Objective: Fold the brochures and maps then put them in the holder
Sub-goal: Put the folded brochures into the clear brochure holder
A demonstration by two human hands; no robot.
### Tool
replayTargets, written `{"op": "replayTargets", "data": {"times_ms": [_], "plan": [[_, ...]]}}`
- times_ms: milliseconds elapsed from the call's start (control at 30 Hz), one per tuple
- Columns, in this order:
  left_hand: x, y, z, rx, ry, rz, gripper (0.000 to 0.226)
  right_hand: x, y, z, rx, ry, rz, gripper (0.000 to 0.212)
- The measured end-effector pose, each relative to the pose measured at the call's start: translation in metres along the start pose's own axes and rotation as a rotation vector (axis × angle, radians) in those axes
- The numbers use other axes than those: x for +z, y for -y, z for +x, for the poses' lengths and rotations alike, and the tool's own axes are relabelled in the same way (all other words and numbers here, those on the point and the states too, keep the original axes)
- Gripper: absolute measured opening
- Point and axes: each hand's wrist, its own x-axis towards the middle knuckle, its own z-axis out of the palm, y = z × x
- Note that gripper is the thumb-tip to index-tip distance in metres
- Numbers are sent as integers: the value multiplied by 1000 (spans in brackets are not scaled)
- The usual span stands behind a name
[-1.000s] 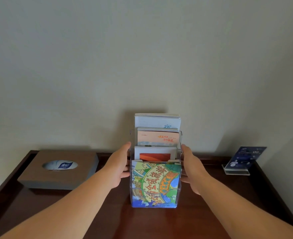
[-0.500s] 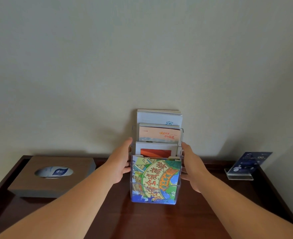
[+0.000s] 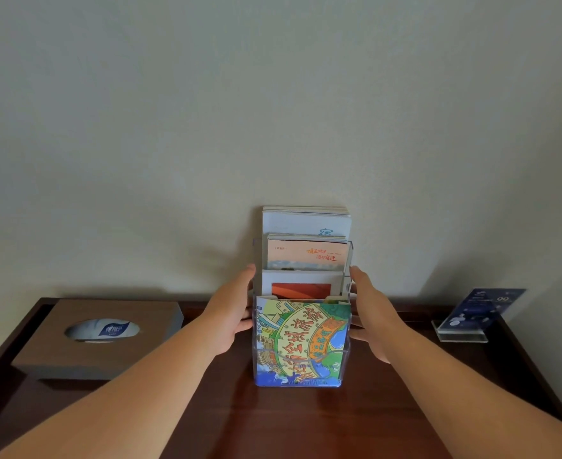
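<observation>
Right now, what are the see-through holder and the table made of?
The holder looks like clear glossy plastic, maybe acrylic: the map shows through its front. The table looks like dark polished wood, with grain lines and a soft shine.

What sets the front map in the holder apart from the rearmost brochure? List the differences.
The front map is a crowded cartoon print in green, yellow, orange and blue; the rearmost brochure is pale and nearly plain, with a small blue mark. The front map sits lowest, behind the holder front wall; the rearmost brochure stands highest, only its top strip showing. Both stand upright in the clear holder, between the left hand and right hand.
</observation>
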Motion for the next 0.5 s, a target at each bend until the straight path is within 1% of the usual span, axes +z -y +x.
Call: {"op": "replayTargets", "data": {"times_ms": [133, 300, 400, 500], "plan": [[0, 1, -4, 18, 2, 9, 57, 2, 0, -2, -13, 2, -3, 48], [0, 1, -6, 15, -3, -8, 53, 3, 0, -5, -15, 3, 19, 44], [0, 6, -6, -2, -33, 13, 56, 4, -3, -8, -13, -6, 25, 39], [4, 11, -13, -25, -35, 24, 54, 7, -5, -14, 17, -8, -24, 46]]}}
